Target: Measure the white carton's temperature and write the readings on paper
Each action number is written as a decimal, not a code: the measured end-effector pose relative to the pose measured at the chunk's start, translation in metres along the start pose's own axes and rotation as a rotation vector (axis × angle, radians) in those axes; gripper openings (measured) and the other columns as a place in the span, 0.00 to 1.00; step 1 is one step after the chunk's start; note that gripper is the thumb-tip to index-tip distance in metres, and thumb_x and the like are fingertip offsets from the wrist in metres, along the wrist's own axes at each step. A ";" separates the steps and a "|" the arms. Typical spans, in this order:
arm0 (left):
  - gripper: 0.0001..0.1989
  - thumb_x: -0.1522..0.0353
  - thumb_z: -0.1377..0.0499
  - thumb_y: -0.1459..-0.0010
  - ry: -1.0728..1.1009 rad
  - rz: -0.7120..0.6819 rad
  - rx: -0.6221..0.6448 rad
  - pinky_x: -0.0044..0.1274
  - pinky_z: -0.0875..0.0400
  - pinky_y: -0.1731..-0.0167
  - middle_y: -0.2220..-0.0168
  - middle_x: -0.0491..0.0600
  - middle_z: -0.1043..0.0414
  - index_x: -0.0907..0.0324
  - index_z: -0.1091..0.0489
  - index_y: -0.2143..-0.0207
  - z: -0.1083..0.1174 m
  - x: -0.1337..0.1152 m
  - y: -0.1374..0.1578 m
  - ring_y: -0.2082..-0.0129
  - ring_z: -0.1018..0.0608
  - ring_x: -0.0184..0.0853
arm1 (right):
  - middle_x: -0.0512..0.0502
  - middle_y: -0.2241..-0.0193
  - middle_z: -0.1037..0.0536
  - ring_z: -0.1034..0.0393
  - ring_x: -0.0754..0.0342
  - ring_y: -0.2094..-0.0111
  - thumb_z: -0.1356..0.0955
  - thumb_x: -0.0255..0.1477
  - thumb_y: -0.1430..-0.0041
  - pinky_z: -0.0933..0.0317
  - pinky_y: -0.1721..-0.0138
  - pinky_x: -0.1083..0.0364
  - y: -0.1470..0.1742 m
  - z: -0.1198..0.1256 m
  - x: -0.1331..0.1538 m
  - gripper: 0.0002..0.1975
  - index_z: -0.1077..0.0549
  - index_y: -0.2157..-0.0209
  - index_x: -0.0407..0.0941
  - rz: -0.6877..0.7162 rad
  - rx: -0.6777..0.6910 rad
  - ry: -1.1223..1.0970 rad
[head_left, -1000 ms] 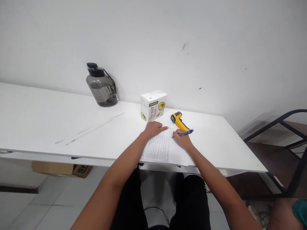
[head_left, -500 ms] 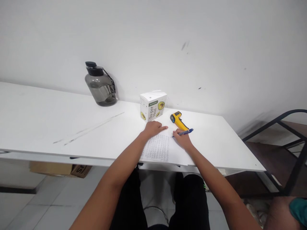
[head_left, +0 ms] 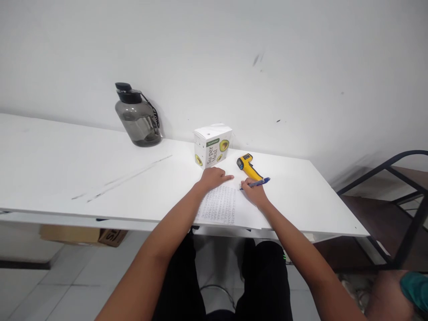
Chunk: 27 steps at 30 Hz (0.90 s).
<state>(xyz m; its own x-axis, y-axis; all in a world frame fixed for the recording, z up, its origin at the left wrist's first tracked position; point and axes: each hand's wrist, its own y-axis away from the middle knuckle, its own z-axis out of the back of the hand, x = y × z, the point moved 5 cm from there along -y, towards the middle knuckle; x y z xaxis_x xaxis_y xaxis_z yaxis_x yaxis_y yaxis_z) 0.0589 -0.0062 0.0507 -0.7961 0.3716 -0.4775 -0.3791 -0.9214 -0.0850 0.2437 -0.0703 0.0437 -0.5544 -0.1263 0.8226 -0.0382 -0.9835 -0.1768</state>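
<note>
A blue pen [head_left: 259,183] is gripped in my right hand [head_left: 253,192], its tip down on the right part of a sheet of paper [head_left: 249,214]. Rows of small handwritten marks fill the left part of that sheet. My left hand [head_left: 214,178] rests at the sheet's top edge, thumb stretched to the right and the other fingers partly hidden; it holds nothing I can see. Just behind it stands a white Super Meal box [head_left: 213,145] with avocado pictures. Beyond my right hand lies a yellow and black infrared thermometer [head_left: 249,166].
The white table [head_left: 133,187] runs along a wall. A large grey water bottle [head_left: 138,118] stands at the back left. Below the table is a cardboard box [head_left: 73,235]. At right are a black metal frame [head_left: 397,178] and another person's knee [head_left: 389,296].
The view has shifted slightly, so things on the table sit a little higher in the picture. Both hands keep nearly the same place on the paper, the pen still in my right hand.
</note>
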 end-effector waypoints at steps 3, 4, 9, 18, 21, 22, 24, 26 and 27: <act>0.32 0.43 0.46 0.39 0.002 -0.003 0.006 0.29 0.47 0.70 0.79 0.48 0.33 0.57 0.41 0.84 -0.001 0.000 0.000 0.72 0.28 0.37 | 0.53 0.81 0.37 0.40 0.52 0.73 0.37 0.43 0.47 0.44 0.68 0.53 0.000 0.000 0.000 0.17 0.42 0.83 0.50 0.003 -0.010 -0.003; 0.32 0.43 0.46 0.38 -0.001 -0.003 0.008 0.29 0.47 0.69 0.79 0.48 0.33 0.57 0.41 0.83 -0.001 0.000 0.000 0.72 0.28 0.37 | 0.53 0.81 0.38 0.40 0.53 0.73 0.37 0.44 0.47 0.44 0.68 0.53 0.000 0.000 0.000 0.18 0.43 0.83 0.50 0.007 -0.010 -0.003; 0.31 0.45 0.46 0.38 -0.031 0.001 0.010 0.29 0.48 0.70 0.78 0.48 0.31 0.57 0.42 0.83 0.000 0.000 0.000 0.72 0.29 0.37 | 0.52 0.81 0.36 0.39 0.52 0.73 0.36 0.44 0.49 0.43 0.68 0.53 -0.001 -0.001 -0.001 0.18 0.41 0.83 0.49 0.010 0.048 -0.028; 0.29 0.49 0.49 0.34 0.002 -0.038 -0.160 0.28 0.47 0.71 0.76 0.48 0.29 0.57 0.41 0.82 0.006 0.002 0.003 0.71 0.28 0.36 | 0.47 0.73 0.23 0.28 0.48 0.65 0.37 0.50 0.41 0.35 0.59 0.50 0.001 0.009 -0.001 0.21 0.27 0.73 0.48 0.041 -0.108 0.007; 0.26 0.53 0.51 0.32 0.000 -0.037 -0.387 0.28 0.43 0.68 0.72 0.51 0.27 0.57 0.35 0.79 0.019 0.004 0.007 0.67 0.26 0.37 | 0.44 0.62 0.19 0.25 0.47 0.59 0.36 0.46 0.36 0.34 0.55 0.50 0.007 0.003 0.006 0.19 0.23 0.60 0.47 0.185 -0.075 0.182; 0.25 0.53 0.51 0.31 0.010 -0.025 -0.459 0.28 0.41 0.66 0.72 0.51 0.27 0.56 0.34 0.78 0.023 0.006 0.008 0.66 0.25 0.38 | 0.43 0.59 0.19 0.25 0.47 0.56 0.37 0.43 0.34 0.34 0.53 0.51 0.009 0.000 0.009 0.18 0.22 0.56 0.47 0.247 -0.047 0.263; 0.23 0.54 0.51 0.32 0.049 -0.001 -0.588 0.30 0.37 0.62 0.70 0.53 0.27 0.56 0.32 0.76 0.032 0.010 0.011 0.65 0.25 0.39 | 0.40 0.54 0.21 0.25 0.47 0.52 0.39 0.35 0.31 0.33 0.53 0.51 0.012 -0.009 0.013 0.18 0.24 0.48 0.46 0.337 0.036 0.448; 0.17 0.55 0.46 0.34 0.114 -0.001 -0.725 0.33 0.34 0.56 0.66 0.55 0.27 0.55 0.29 0.70 0.039 0.015 0.014 0.60 0.25 0.43 | 0.39 0.51 0.22 0.26 0.47 0.52 0.41 0.27 0.31 0.33 0.56 0.52 0.011 -0.016 0.015 0.22 0.29 0.40 0.46 0.366 0.144 0.628; 0.13 0.55 0.43 0.36 0.154 -0.006 -0.803 0.36 0.33 0.52 0.61 0.56 0.26 0.55 0.29 0.65 0.042 0.017 0.016 0.57 0.25 0.45 | 0.38 0.50 0.23 0.25 0.47 0.53 0.41 0.25 0.32 0.34 0.57 0.52 0.008 -0.019 0.016 0.24 0.31 0.37 0.46 0.366 0.191 0.703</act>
<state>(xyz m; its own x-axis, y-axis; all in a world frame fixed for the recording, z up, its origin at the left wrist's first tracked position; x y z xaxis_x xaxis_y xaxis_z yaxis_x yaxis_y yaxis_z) 0.0194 -0.0102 0.0775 -0.6993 0.4107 -0.5851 0.1170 -0.7417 -0.6604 0.2183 -0.0781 0.0454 -0.8988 -0.3960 0.1880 0.3541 -0.9087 -0.2210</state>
